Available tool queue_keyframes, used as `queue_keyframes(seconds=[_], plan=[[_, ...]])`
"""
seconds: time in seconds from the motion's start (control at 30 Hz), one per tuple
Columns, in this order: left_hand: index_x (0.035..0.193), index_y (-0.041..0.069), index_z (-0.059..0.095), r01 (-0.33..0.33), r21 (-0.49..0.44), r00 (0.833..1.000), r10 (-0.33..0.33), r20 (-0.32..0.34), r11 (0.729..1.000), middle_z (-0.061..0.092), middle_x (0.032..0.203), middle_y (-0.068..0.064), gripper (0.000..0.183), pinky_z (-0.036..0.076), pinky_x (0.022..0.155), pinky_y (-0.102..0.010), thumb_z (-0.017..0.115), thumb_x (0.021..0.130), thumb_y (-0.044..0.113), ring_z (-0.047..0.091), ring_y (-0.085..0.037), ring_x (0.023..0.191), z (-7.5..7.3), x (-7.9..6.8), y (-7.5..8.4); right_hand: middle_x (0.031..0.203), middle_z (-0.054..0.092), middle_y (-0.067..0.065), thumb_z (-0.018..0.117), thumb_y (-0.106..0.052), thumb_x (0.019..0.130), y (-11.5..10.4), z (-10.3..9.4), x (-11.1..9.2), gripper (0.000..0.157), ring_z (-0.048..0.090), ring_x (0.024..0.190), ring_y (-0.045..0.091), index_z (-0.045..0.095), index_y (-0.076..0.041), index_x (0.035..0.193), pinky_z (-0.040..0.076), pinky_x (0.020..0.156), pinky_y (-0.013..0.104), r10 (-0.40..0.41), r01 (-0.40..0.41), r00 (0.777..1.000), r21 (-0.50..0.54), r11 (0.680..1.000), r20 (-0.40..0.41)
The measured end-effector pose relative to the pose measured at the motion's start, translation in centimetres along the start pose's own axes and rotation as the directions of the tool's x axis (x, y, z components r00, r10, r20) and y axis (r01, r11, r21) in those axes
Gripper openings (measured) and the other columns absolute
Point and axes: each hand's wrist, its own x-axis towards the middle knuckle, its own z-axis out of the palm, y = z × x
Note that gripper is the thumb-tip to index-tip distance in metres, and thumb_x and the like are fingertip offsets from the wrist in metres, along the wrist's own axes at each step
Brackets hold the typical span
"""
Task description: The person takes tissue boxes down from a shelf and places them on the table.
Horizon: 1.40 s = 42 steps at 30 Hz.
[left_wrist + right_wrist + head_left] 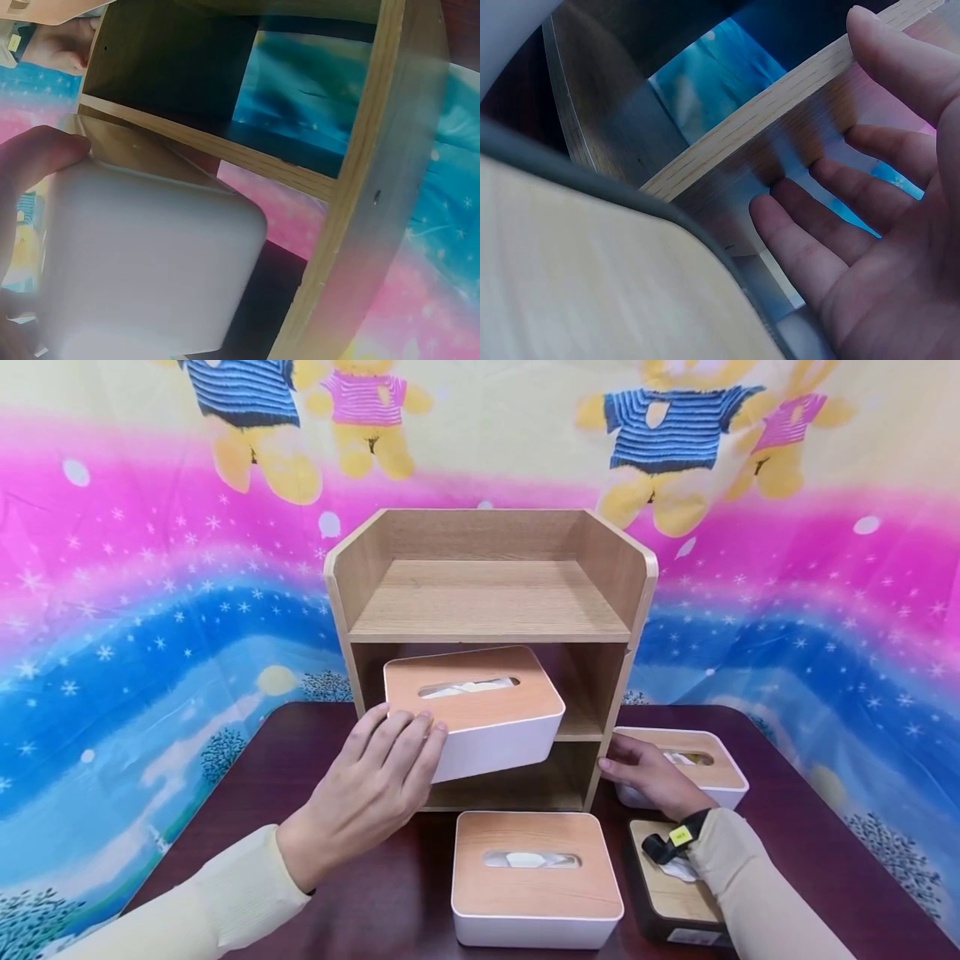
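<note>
My left hand [375,777] grips the near left edge of a white tissue box [495,743] with a wood-look lid. Tilted, this box is held up at the front of the shelf unit's [491,637] middle compartment. In the left wrist view, the thumb lies at the lid's edge, above the box's white side [150,255]. My right hand [652,777] is at the unit's right side panel. The right wrist view shows its thumb at the panel's front edge [780,97] and its loosely extended fingers [802,232] against the outer face.
A second white tissue box [536,889] stands on the dark table [360,893] before the unit. To the right are another white tissue box [720,768] and a dark one [675,902] with a wood-look lid, partly under my right wrist. A patterned cloth [112,610] hangs behind.
</note>
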Motion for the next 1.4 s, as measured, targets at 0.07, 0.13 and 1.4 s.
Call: queue_keyframes(seconds=[0.07,0.13,1.4], plan=[[0.121,-0.008,0.057,-0.003,0.002,1.000,0.003,0.005,1.000,0.061,0.114,-0.024,0.032,0.046,0.092,-0.052,0.042,0.095,0.004,0.059,-0.037,0.097,-0.2,-0.1,-0.1,0.141,0.049,0.018,0.063,-0.025,0.096,0.0,0.0,0.0,0.062,0.051,0.124,0.036,0.037,-0.007,0.150,0.040,0.102,0.044,0.001,-0.001,1.000,0.005,1.000,0.003],[0.124,-0.006,0.055,-0.001,0.001,1.000,0.001,0.021,1.000,0.060,0.115,-0.024,0.033,0.045,0.092,-0.053,0.039,0.096,0.001,0.058,-0.039,0.099,-0.3,-0.3,-0.3,0.142,0.048,0.018,0.063,-0.025,0.096,0.0,0.0,0.0,0.062,0.051,0.124,0.036,0.036,-0.007,0.150,0.039,0.103,0.047,0.000,0.000,1.000,0.004,1.000,0.005],[0.120,-0.003,0.058,0.077,-0.020,0.995,-0.076,0.067,0.997,0.056,0.109,-0.032,0.032,0.049,0.088,-0.053,0.040,0.094,-0.001,0.057,-0.047,0.095,-2.4,-2.2,-1.7,0.142,0.049,0.013,0.064,-0.025,0.096,-0.1,0.0,0.0,0.062,0.052,0.123,0.034,0.038,-0.013,0.150,0.043,0.099,0.035,0.002,-0.002,1.000,0.018,1.000,0.006]])
